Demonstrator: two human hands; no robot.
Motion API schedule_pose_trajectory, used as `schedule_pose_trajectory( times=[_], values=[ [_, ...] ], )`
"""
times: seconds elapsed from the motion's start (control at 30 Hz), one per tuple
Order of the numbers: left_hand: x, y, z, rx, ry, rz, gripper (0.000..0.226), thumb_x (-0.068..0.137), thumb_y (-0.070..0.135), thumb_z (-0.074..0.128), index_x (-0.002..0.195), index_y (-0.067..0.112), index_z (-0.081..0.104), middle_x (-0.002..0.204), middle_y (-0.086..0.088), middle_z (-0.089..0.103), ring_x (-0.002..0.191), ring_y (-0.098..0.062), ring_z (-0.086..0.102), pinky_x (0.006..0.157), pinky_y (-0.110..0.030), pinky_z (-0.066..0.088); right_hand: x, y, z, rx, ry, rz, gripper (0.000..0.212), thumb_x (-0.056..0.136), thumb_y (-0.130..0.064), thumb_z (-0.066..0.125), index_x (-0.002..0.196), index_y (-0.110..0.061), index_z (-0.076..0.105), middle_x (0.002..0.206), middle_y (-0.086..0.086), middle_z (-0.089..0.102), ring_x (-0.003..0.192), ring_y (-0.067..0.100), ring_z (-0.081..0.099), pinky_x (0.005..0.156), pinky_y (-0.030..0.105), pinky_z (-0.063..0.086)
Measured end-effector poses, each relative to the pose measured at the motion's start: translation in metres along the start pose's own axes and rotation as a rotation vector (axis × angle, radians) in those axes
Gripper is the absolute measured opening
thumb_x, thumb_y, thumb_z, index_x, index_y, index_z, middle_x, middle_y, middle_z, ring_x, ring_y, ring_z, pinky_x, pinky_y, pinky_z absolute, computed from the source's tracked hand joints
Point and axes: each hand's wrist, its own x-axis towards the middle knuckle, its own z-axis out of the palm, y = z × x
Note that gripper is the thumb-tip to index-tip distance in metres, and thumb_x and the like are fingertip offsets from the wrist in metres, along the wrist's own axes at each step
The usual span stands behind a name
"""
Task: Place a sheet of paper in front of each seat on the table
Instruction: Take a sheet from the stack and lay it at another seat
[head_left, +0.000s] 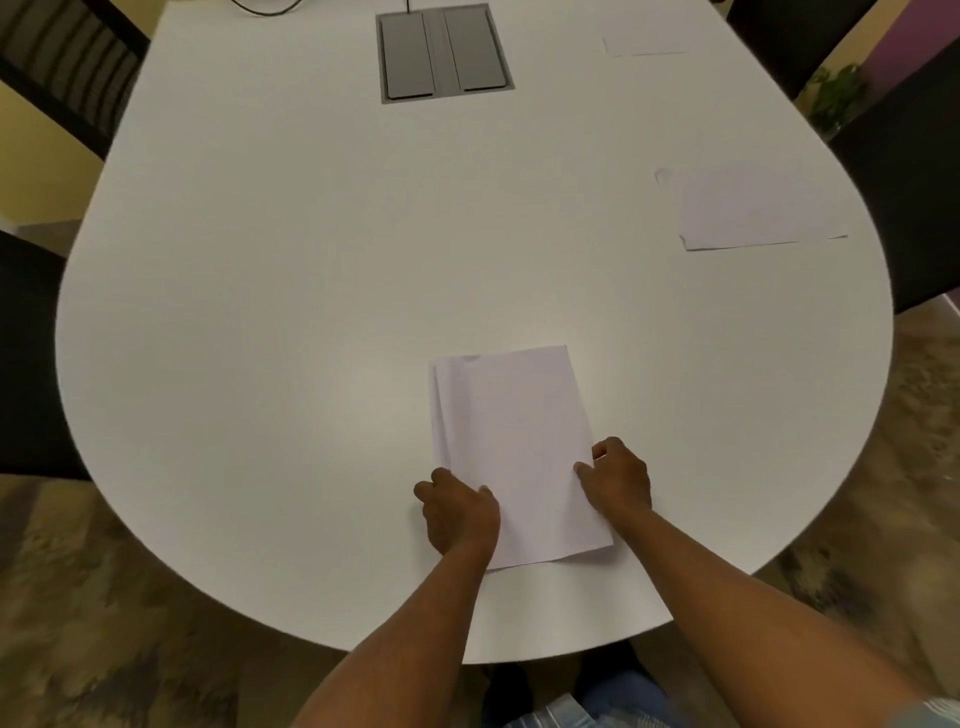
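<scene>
**A:** Both bare forearms come in from the bottom edge, reaching onto the near end of the white table (260, 364). What are the hands up to?

**B:** Left hand (460, 512) sits on the lower left corner of the paper stack (514, 447), fingers curled in, knuckles up, looks like it's gripping that edge. Can't see under the hand though, so can't tell how the fingertips sit.

**A:** And the right hand (618, 480)?

**B:** On the stack's right edge, fingers bent and bunched together, thumb tip lying on top of the paper. So it's pinching or pressing that side. Stack lies flat on the table right at the rounded near end, a bit skewed, and the sheets are fanned slightly so you see an extra edge along the left side.

**A:** Any other paper out?

**B:** Yep. One single sheet (748, 208) lies flat further off on the right, near the table edge, by a dark chair (914, 197). Another sheet (644, 45) is way back on the right side, only faintly visible.

**A:** Middle of the table?

**B:** Grey cable hatch (444, 52) set into the surface at the far end. Dark chairs on the left too, plus a green plant (836, 98) far right.
</scene>
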Motion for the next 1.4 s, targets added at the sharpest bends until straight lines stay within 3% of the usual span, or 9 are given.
schedule_pose_trajectory(
  times=[0.2,0.37,0.63,0.8,0.93,1.2,1.4],
  values=[
    [-0.005,0.001,-0.016,-0.175,0.022,0.121,0.026,0.097,0.018,0.048,0.121,0.01,0.053,0.124,-0.009,0.056,0.105,-0.027,0.06,0.082,-0.031,0.045,-0.016,0.003,-0.008,0.152,0.062,-0.07,0.01,0.089,-0.024,0.064,0.091,-0.016,0.058,0.088,-0.002,0.062,0.081,0.018,0.057,0.072,0.027,0.04],
    [-0.017,-0.001,-0.043,-0.331,0.039,0.173,0.024,0.098,0.015,0.046,0.121,0.012,0.053,0.118,-0.009,0.063,0.103,-0.027,0.062,0.087,-0.035,0.053,-0.034,-0.004,-0.021,0.246,0.071,-0.182,0.013,0.091,-0.025,0.063,0.098,-0.016,0.058,0.09,-0.004,0.06,0.085,0.016,0.058,0.072,0.027,0.043],
    [-0.044,-0.039,-0.089,-0.545,0.2,0.191,0.019,0.097,0.017,0.047,0.113,0.018,0.057,0.102,0.004,0.06,0.087,-0.014,0.058,0.074,-0.026,0.046,-0.066,-0.043,-0.027,0.305,-0.033,-0.402,0.012,0.092,-0.028,0.062,0.098,-0.018,0.059,0.095,-0.001,0.066,0.082,0.017,0.06,0.066,0.026,0.042],
    [-0.058,-0.071,-0.127,-0.66,0.359,0.122,0.011,0.096,0.018,0.049,0.102,0.025,0.055,0.096,0.004,0.06,0.08,-0.009,0.057,0.072,-0.026,0.047,-0.099,-0.075,-0.015,0.304,-0.161,-0.546,0.014,0.091,-0.03,0.062,0.1,-0.019,0.06,0.095,-0.003,0.065,0.087,0.018,0.062,0.075,0.031,0.048],
    [-0.062,-0.104,-0.165,-0.74,0.465,0.086,0.01,0.096,0.019,0.051,0.102,0.025,0.057,0.096,0.004,0.062,0.083,-0.012,0.059,0.074,-0.029,0.052,-0.13,-0.106,0.004,0.284,-0.232,-0.661,0.012,0.09,-0.03,0.062,0.099,-0.02,0.062,0.093,-0.004,0.066,0.085,0.017,0.062,0.073,0.029,0.046],
    [-0.05,-0.187,-0.256,-0.853,0.625,0.043,0.009,0.097,0.019,0.052,0.095,0.027,0.056,0.092,0.007,0.064,0.081,-0.009,0.062,0.056,-0.02,0.047,-0.208,-0.18,0.077,0.26,-0.325,-0.82,0.009,0.089,-0.029,0.063,0.096,-0.025,0.061,0.092,-0.006,0.069,0.082,0.014,0.064,0.071,0.03,0.047],
    [-0.025,-0.255,-0.349,-0.846,0.678,0.075,0.01,0.097,0.022,0.053,0.104,0.022,0.06,0.099,0.003,0.066,0.089,-0.015,0.065,0.072,-0.028,0.057,-0.277,-0.249,0.142,0.303,-0.326,-0.861,0.017,0.089,-0.032,0.063,0.104,-0.022,0.063,0.098,-0.004,0.069,0.088,0.017,0.065,0.078,0.035,0.052]
  ],
)
